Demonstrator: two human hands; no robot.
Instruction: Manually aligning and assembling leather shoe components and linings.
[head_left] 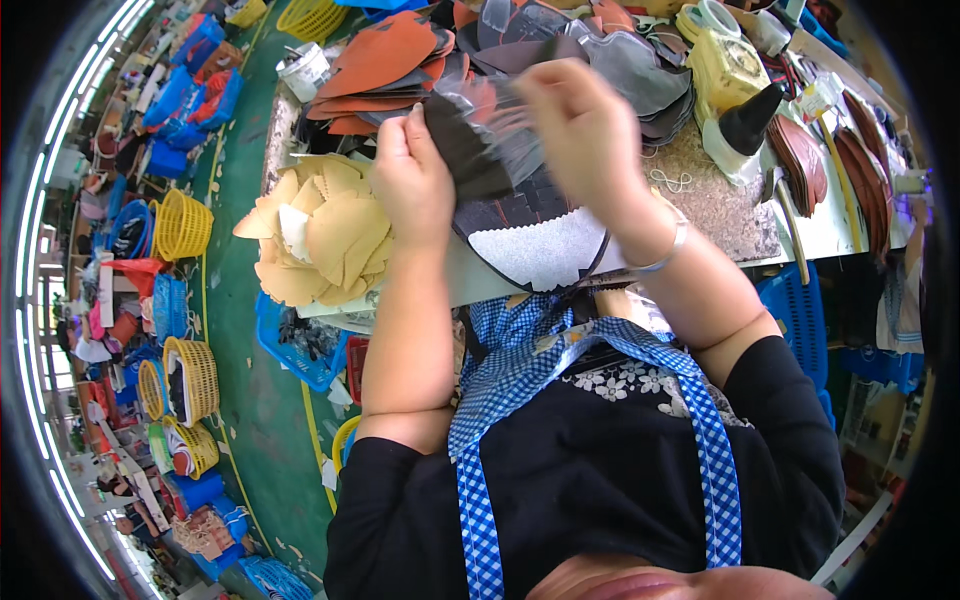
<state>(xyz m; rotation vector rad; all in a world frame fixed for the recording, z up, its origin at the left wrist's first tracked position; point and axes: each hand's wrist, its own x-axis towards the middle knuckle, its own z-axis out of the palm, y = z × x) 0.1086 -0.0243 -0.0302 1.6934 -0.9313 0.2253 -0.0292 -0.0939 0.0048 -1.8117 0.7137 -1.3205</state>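
Observation:
My left hand (410,190) grips a dark, flat piece of material (468,150) by its left edge, thumb on top. Thin clear plastic film (515,140) stretches from this piece toward my right hand (585,125), whose fingers pinch it; motion blurs them. Below both hands, at the table's near edge, lies a black shoe-upper-like part with a silvery white panel (540,250). Orange-brown cut pieces (372,70) are piled just beyond my left hand. Dark grey and black cut pieces (635,75) are heaped beyond my right. Loose beige pieces (320,235) sit left of my left forearm.
A black cone-shaped thing (750,120) stands on the right beside a yellowish container (725,65). Nearby lies a hammer-like tool (790,215). A white tub (303,72) stands at the far left corner. Blue baskets (300,345) flank the table below.

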